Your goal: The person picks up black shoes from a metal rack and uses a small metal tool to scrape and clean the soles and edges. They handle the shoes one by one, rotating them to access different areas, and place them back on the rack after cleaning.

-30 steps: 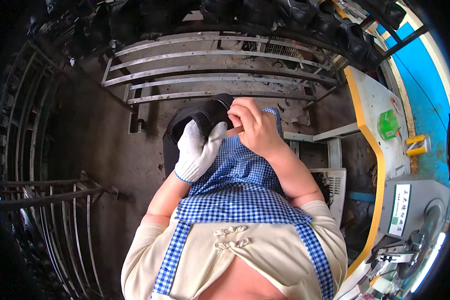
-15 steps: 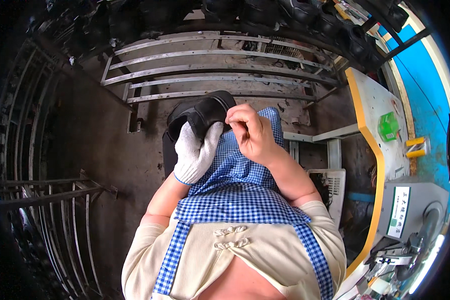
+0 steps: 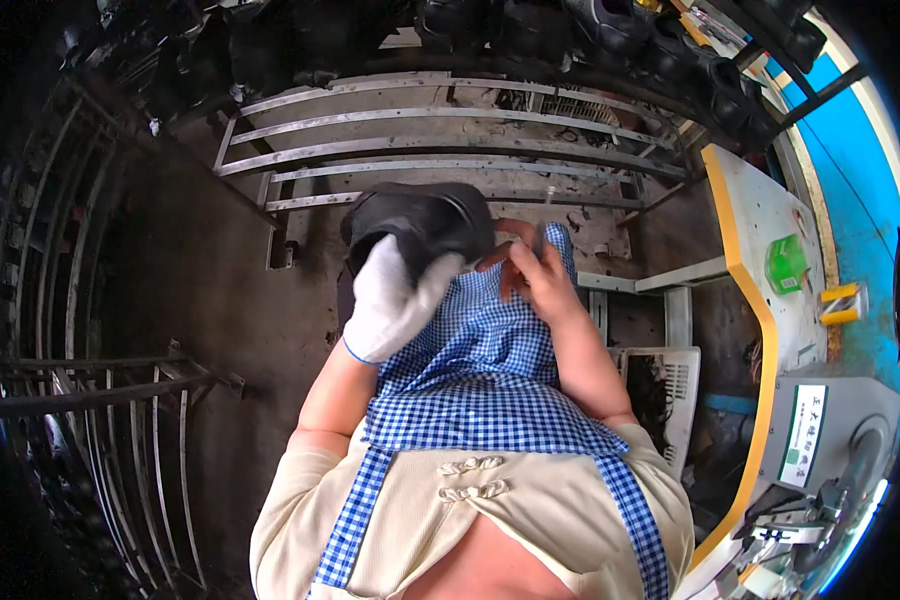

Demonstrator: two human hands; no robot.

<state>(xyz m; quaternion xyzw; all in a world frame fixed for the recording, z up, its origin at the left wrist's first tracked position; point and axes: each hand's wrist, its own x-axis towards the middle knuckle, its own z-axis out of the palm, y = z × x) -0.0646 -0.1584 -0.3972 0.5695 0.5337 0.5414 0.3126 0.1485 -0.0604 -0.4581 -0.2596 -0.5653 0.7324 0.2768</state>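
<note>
Holding a black shoe [image 3: 440, 222] from its near side, the white-gloved left hand [image 3: 388, 310] has its fingers inside the opening, as far as I can make out on my feed, with the thumb pressed along the outside. The shoe is raised over the lap, above the upper end of the blue checked apron [image 3: 490, 405], with its opening turned toward the gloved hand. Just right of it I have the bare right hand [image 3: 542, 280], fingers bent and closed around a slim grey object [image 3: 541, 238] that points away from the body; motion blur keeps me from telling what it is, or whether that hand touches the shoe. Beyond the hands I see a low metal rack [image 3: 420, 143] on the floor, and farther off, along the top of my view, a row of black shoes [image 3: 535, 35]. Over on the right stands a workbench [image 3: 748, 200] with a yellow edge, bearing a green container [image 3: 788, 268] and, nearer the body, a grey machine [image 3: 845, 425]. Just beside the bench, low down, is a white slotted crate [image 3: 684, 395].
</note>
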